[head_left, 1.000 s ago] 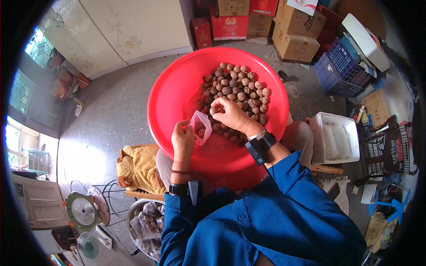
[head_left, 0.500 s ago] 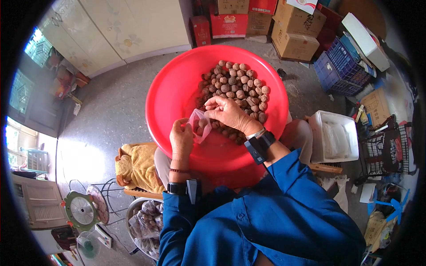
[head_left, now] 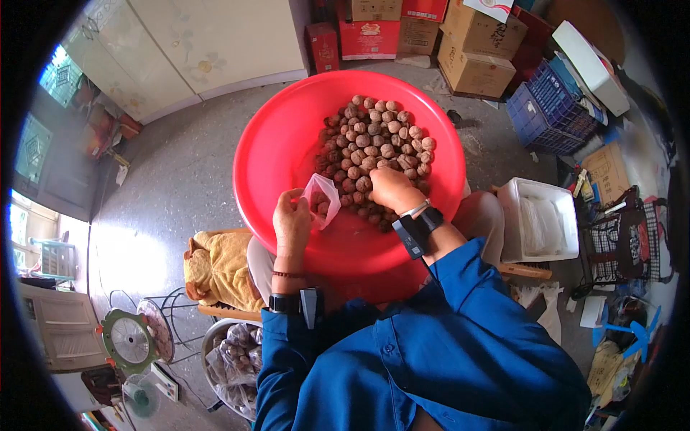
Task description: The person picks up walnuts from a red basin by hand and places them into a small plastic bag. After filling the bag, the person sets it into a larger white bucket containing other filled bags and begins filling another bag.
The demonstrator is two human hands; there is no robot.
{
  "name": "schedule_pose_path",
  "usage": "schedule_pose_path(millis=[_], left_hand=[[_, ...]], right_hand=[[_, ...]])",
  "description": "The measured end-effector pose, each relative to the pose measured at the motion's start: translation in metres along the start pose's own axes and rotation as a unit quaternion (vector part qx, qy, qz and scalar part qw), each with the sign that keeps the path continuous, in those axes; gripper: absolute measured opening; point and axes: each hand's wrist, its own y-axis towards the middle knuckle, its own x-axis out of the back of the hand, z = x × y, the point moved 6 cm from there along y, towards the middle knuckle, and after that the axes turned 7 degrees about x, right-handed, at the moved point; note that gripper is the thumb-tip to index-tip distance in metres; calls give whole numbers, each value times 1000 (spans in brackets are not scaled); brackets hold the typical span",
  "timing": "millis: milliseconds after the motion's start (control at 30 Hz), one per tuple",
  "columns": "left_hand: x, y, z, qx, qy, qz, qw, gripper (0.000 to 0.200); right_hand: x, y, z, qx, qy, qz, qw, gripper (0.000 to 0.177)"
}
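The left hand (head_left: 291, 219) is gripping the edge of a thin, pinkish plastic bag (head_left: 324, 192) between thumb and fingers. The bag is hanging just to the right of that hand, over the red basin (head_left: 267, 161), with its mouth gaping and several walnuts showing through its wall. The right hand (head_left: 394, 191) is bending down at the near side of the loose walnuts (head_left: 374, 140), to the right of the bag and apart from it. Its fingertips are being hidden by the hand itself, so whether they are grasping a walnut cannot be told.

The loose walnuts are lying heaped across the right half of the basin, while the left half is showing bare red plastic. A beaded bracelet (head_left: 289, 274) is circling the left wrist, and a dark device (head_left: 411, 235) is sitting strapped on the right one.

The basin is standing in front of the person, between the knees. To its right, a white box (head_left: 512, 223) is holding pale plastic material. At lower left, a metal bowl (head_left: 207, 348) is containing bagged goods, beside a yellow cloth (head_left: 223, 269) that is lying over a wooden seat. Farther out, cardboard boxes (head_left: 474, 72) and a blue crate (head_left: 530, 122) are standing on the floor.
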Motion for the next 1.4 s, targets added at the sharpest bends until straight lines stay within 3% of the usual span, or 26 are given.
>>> schedule_pose_path(millis=[67, 433, 500, 567, 633, 667, 800, 1000, 1167, 1400], left_hand=[[-1, -3, -5, 9, -3, 7, 1000, 24], [1, 4, 4, -7, 39, -13, 999, 25], [2, 5, 5, -12, 44, -19, 999, 24], [2, 3, 1, 6, 36, -13, 999, 24], [2, 4, 6, -6, 27, -15, 1000, 24], [2, 5, 8, -16, 18, -17, 1000, 24], [0, -4, -4, 15, 2, 2, 1000, 24], [1, 2, 1, -20, 14, -13, 1000, 24], [0, 0, 1, 5, -11, 5, 1000, 23], [-1, 0, 1, 11, -12, 0, 1000, 23]], right_hand=[[-7, 0, -3, -39, -57, 77, 995, 22], [-8, -1, -4, -64, -71, 88, 991, 25], [12, -2, 2, -9, 45, -65, 997, 23], [16, 8, 9, 20, 79, -98, 992, 20], [39, 4, 23, 86, 212, -228, 946, 21], [46, 1, 30, 113, 218, -247, 937, 23], [53, 0, 37, 127, 219, -273, 928, 26], [58, -3, 43, 160, 206, -299, 918, 28], [64, -8, 49, 117, 254, -256, 925, 27], [77, -17, 65, 160, 312, -245, 904, 30]])
